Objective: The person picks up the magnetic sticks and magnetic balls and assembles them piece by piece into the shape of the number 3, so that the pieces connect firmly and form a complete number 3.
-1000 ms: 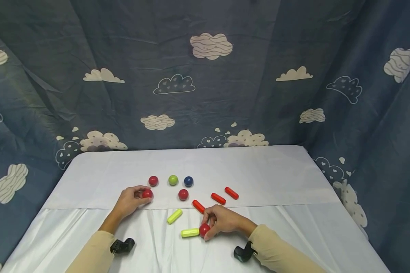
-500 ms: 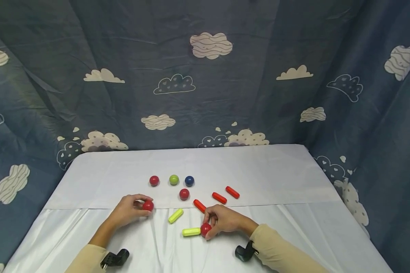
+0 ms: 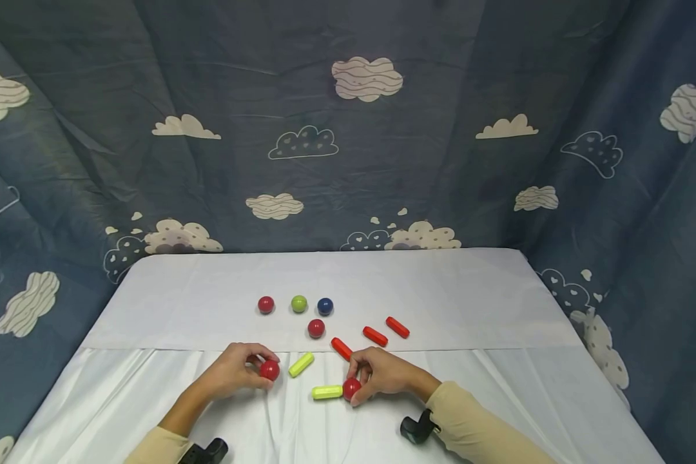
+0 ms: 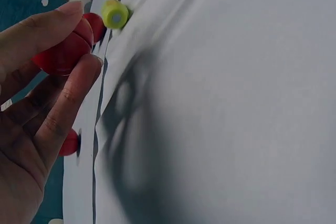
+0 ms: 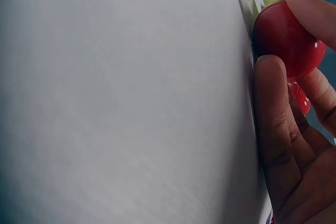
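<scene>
My left hand (image 3: 234,372) pinches a red ball (image 3: 269,370) between thumb and fingers; its shadow on the cloth in the left wrist view suggests it is held above the table. My right hand (image 3: 383,372) grips another red ball (image 3: 351,388) low at the cloth. That ball meets the right end of a lime-yellow stick (image 3: 327,392). A second lime-yellow stick (image 3: 301,365) lies slanted just right of the left hand's ball. Behind the right hand's fingers is a red stick (image 3: 341,348), its near end close to them.
Farther back lie a red ball (image 3: 265,305), a green ball (image 3: 298,304), a blue ball (image 3: 325,306) and one more red ball (image 3: 316,328). Two red sticks, one nearer (image 3: 375,336) and one farther (image 3: 397,327), lie to the right. A white cloth (image 3: 470,290) covers the table, before a cloud-patterned curtain (image 3: 429,161).
My left hand has carried its red ball toward the near side and then to the right, closer to the slanted yellow stick. The right hand keeps its ball at the other yellow stick's end.
</scene>
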A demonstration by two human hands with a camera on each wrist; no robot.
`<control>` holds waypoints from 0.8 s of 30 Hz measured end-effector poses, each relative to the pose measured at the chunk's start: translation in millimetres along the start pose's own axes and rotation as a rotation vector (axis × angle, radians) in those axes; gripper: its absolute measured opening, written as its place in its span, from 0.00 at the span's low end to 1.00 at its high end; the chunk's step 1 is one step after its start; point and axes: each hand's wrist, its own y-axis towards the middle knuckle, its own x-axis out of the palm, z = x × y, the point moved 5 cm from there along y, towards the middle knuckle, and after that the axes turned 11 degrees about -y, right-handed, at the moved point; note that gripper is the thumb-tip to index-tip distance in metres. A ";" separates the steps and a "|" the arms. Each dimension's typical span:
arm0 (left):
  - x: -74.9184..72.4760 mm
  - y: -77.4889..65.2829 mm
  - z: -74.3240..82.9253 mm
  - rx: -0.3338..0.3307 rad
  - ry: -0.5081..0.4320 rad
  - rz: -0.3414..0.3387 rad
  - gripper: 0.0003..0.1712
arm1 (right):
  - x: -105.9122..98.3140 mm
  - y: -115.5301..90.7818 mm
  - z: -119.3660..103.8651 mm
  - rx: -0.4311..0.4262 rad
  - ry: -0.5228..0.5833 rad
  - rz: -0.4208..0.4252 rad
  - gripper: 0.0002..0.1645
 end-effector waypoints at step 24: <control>47.6 -0.5 7.8 0.139 -0.009 -0.121 0.20 | -0.1 -1.5 -0.6 0.002 0.010 -0.002 0.18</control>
